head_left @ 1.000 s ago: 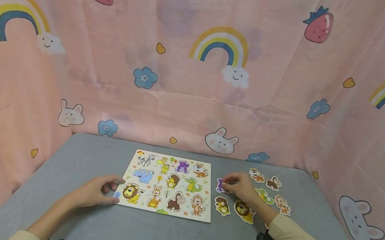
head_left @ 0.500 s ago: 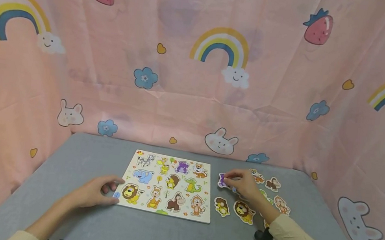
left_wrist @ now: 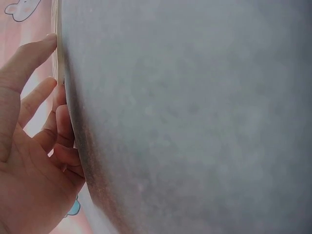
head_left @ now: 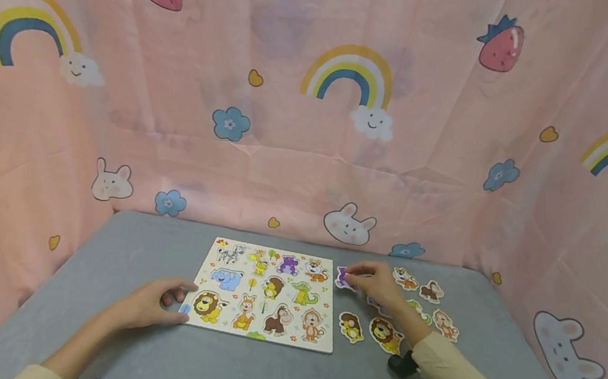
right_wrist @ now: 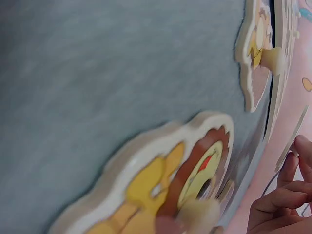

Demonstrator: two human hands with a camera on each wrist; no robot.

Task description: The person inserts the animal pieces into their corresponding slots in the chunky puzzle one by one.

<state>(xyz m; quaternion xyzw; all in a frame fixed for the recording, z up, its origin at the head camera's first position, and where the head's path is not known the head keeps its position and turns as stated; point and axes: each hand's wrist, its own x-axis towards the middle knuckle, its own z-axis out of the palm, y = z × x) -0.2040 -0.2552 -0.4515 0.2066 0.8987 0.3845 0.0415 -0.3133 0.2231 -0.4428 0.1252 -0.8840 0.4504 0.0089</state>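
My right hand (head_left: 380, 284) pinches a purple animal puzzle piece (head_left: 341, 276) just off the puzzle board's upper right side. In the right wrist view that piece (right_wrist: 294, 139) appears edge-on at the fingertips of the right hand (right_wrist: 282, 200), tilted above the table. The flat puzzle board (head_left: 330, 311) with animal pictures lies mid-table. At its lower left corner my left hand (head_left: 152, 303) rests its thumb and forefinger against the edge. The left wrist view shows the other fingers of this hand (left_wrist: 39, 180) bent beside the board's edge (left_wrist: 58, 58).
Loose knobbed pieces lie right of the board: hedgehog (head_left: 351, 326), lion (head_left: 385, 334), tiger (head_left: 405, 278), gorilla (head_left: 431, 291), monkey (head_left: 445, 324) and a partly hidden crocodile (head_left: 418, 311). A blue piece (head_left: 379, 306) shows under my right wrist. Pink printed cloth (head_left: 306, 171) surrounds the grey table (head_left: 238, 369).
The right hand has carried the purple piece away from me, slightly toward the board's upper right corner, uncovering more of the blue piece. My left hand and the board stay put.
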